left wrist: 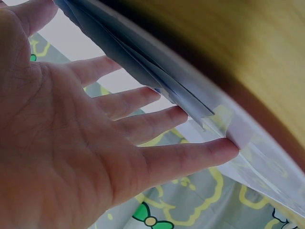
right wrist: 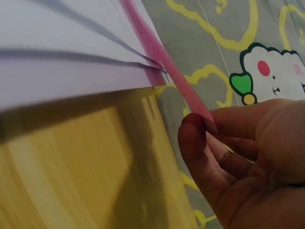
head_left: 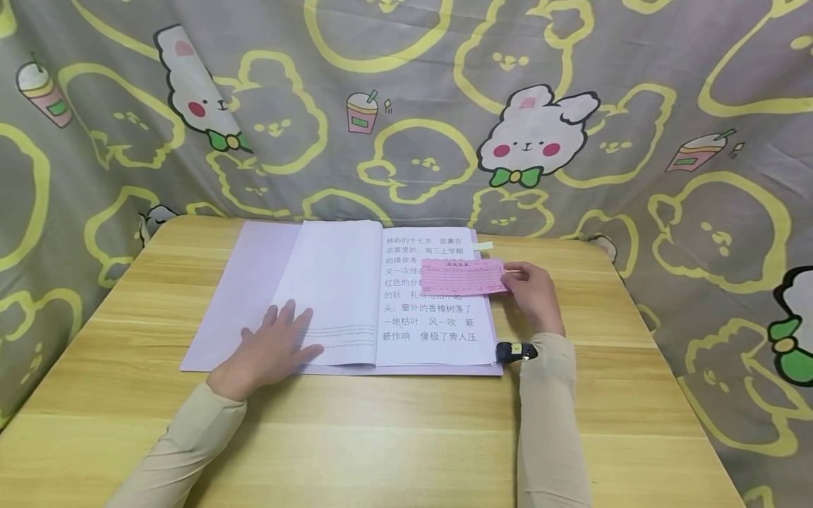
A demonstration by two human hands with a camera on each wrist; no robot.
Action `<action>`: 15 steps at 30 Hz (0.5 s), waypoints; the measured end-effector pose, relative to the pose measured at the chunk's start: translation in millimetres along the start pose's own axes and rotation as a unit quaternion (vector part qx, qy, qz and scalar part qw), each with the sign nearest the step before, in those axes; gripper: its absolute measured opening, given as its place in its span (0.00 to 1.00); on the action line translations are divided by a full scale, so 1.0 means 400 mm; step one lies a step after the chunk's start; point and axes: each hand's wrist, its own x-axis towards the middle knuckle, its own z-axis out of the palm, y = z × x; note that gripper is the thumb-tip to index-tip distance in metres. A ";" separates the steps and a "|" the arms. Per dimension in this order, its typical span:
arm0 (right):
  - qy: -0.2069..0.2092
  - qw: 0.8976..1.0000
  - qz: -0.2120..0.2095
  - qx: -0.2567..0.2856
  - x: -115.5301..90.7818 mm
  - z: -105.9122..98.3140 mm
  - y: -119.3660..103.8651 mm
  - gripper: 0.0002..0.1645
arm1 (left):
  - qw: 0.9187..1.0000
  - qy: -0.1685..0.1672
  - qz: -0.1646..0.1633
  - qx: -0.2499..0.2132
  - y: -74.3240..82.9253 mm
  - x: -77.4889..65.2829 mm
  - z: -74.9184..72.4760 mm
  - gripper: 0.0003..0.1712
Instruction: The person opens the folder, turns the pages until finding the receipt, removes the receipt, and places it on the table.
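An open booklet (head_left: 336,282) with a lilac cover (head_left: 254,282) lies on the table, large Chinese print on its right page and small text low on the left one. My left hand (head_left: 273,346) rests with spread fingers on the left page and cover; the left wrist view shows its straight fingertips (left wrist: 228,145) touching the paper. Between thumb and fingers, my right hand (head_left: 530,289) pinches the right end of a pink printed slip (head_left: 462,276). The slip extends over the right page and covers some of its lines. In the right wrist view the slip (right wrist: 183,88) appears nearly edge-on.
A pale green tab (head_left: 484,246) sticks out from the booklet's upper right edge. Beneath everything is a wooden table (head_left: 394,437). A grey curtain (head_left: 419,92) with cartoon prints hangs behind and at both sides. A dark device (head_left: 516,352) sits at the right wrist.
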 end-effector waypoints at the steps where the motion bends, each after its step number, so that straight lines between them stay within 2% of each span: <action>1: 0.002 1.000 0.002 0.001 -0.001 -0.002 -0.001 0.23 | 1.000 -0.001 0.000 0.000 0.000 0.000 0.000 0.43; 15: 0.009 1.000 0.000 0.017 -0.003 -0.013 -0.008 0.23 | 1.000 -0.001 -0.002 -0.002 0.003 -0.003 -0.003 0.43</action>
